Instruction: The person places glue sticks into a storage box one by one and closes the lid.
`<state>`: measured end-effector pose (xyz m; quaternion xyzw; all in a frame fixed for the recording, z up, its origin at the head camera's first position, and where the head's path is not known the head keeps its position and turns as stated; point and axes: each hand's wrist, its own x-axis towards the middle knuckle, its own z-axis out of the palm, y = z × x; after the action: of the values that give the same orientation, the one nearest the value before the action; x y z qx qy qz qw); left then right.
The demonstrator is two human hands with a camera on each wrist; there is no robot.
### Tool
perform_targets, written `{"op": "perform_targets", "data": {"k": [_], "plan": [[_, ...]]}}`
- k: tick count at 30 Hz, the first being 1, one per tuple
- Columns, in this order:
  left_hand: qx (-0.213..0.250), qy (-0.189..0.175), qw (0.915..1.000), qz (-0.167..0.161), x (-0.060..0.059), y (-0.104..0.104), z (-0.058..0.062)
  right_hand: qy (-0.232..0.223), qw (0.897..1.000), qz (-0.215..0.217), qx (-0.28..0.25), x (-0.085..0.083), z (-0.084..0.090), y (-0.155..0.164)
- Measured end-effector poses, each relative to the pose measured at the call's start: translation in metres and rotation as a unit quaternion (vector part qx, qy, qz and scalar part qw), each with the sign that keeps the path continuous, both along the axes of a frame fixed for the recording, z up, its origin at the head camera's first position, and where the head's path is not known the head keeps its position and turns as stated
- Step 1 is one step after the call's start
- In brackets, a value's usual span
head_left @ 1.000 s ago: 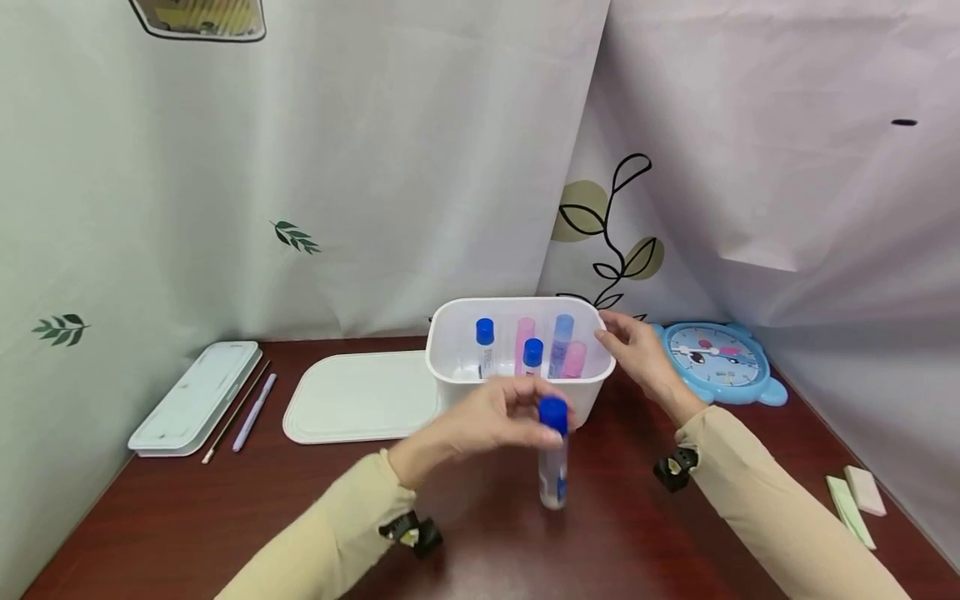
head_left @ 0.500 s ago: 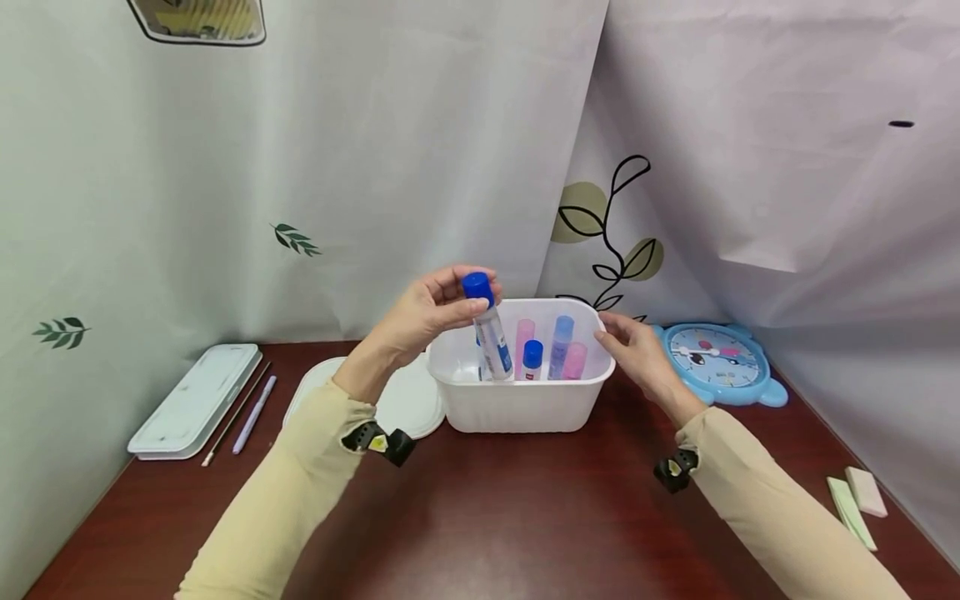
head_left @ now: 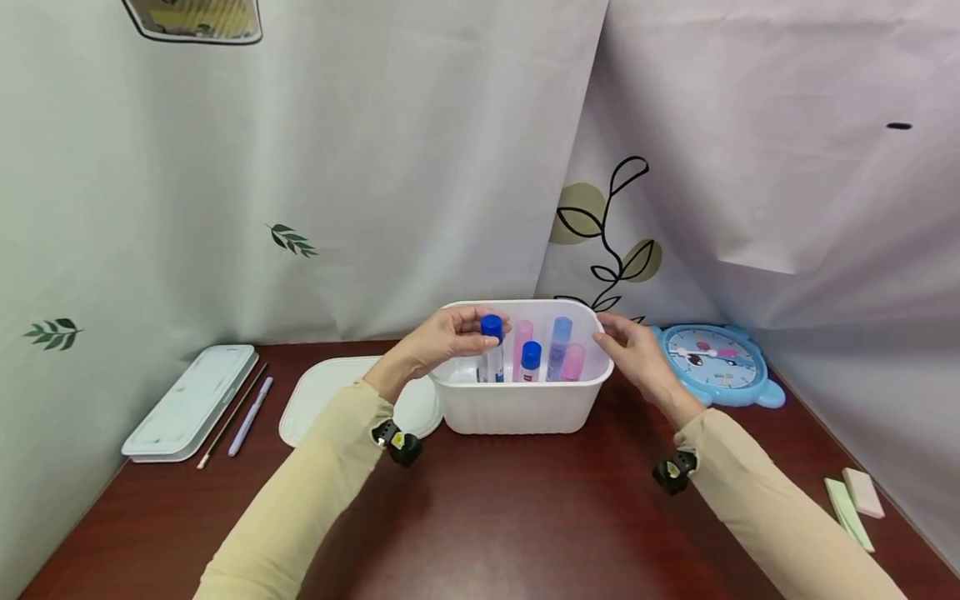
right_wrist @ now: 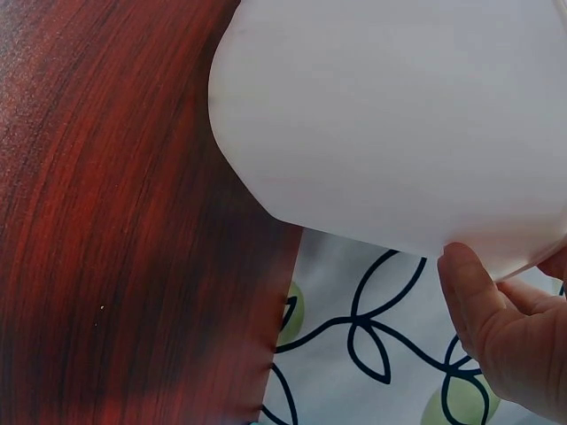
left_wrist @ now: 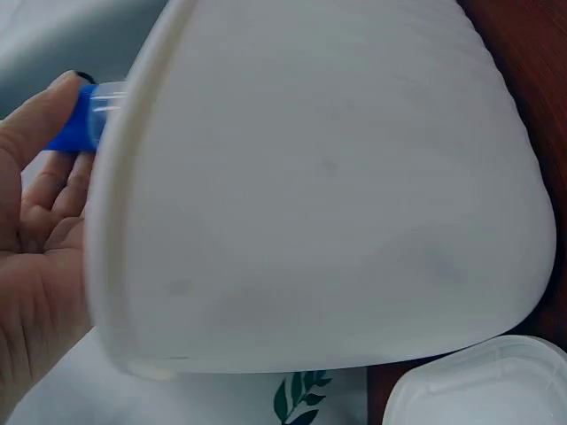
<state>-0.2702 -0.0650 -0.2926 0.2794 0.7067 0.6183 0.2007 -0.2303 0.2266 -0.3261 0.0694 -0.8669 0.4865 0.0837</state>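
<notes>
In the head view, my left hand (head_left: 438, 343) reaches over the left end of a white plastic bin (head_left: 517, 410). It pinches a clear glue stick (head_left: 493, 363) by its blue cap, with the lower part inside the bin. The left wrist view shows the blue cap (left_wrist: 75, 124) between thumb and fingers, just beyond the rim. My right hand (head_left: 637, 354) holds the bin's right end at the rim. Also inside stand another blue-capped stick (head_left: 530, 358), a light blue tube (head_left: 559, 348) and two pink tubes (head_left: 573, 362). The held stick and hand mostly hide one more stick.
A white lid (head_left: 326, 392) lies left of the bin. Farther left are a pale pencil case (head_left: 191, 404), a thin brush (head_left: 232, 417) and a lilac pen (head_left: 251, 417). A blue toy clock (head_left: 716, 362) and two erasers or blocks (head_left: 862, 492) lie to the right.
My left hand has carried the glue stick from in front of the bin, up over its left side, then lowered it inside. The right hand stays at the rim.
</notes>
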Motion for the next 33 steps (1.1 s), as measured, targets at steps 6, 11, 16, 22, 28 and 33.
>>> {"op": "perform_targets", "data": {"k": [6, 11, 16, 22, 28, 33], "plan": [[-0.061, 0.0, 0.9981, -0.013, -0.006, 0.004, -0.007, -0.003, 1.0, -0.002, 0.002, -0.001, 0.0, 0.0], [-0.093, -0.011, 0.9956, -0.005, -0.009, 0.004, -0.007, -0.002, 1.0, -0.002, 0.003, -0.001, 0.0, 0.0], [-0.131, 0.002, 0.9913, 0.004, -0.013, 0.005, -0.009, -0.002, 1.0, -0.003, 0.002, 0.0, 0.001, 0.001], [-0.171, 0.02, 0.9849, 0.015, -0.014, 0.009, -0.011, -0.007, 1.0, -0.002, 0.002, 0.0, 0.001, -0.001], [-0.211, 0.034, 0.9768, 0.015, -0.013, 0.012, -0.012, -0.01, 1.0, -0.005, 0.003, 0.0, 0.0, 0.0], [-0.232, 0.04, 0.9717, 0.012, -0.013, 0.013, -0.012, -0.012, 1.0, -0.004, 0.003, 0.0, 0.001, -0.001]]}}
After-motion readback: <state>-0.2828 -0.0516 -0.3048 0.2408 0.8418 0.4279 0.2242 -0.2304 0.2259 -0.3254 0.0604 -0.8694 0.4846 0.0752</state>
